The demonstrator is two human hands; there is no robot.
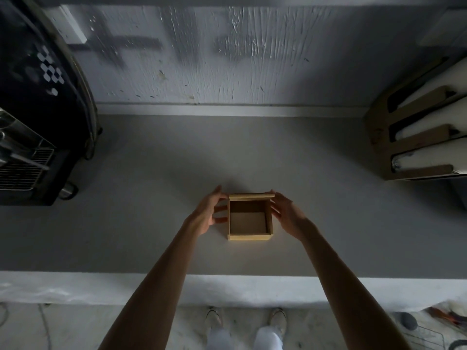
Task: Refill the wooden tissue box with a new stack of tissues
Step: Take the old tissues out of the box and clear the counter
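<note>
Both hands frame the empty wooden tissue box on the grey counter, my left hand and right hand with near-straight fingers touching the ends of the lid at its far edge — the opening step, I judge; next I need a fresh tissue stack

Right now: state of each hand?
Left hand: open, fingers straight at the wooden box side.
Right hand: open, fingers straight at the lid end.

Grey countertop here — open wooden box sitting dead centre, black machine over at 9 o'clock, cardboard rack of white rolls at 3 o'clock.
</note>
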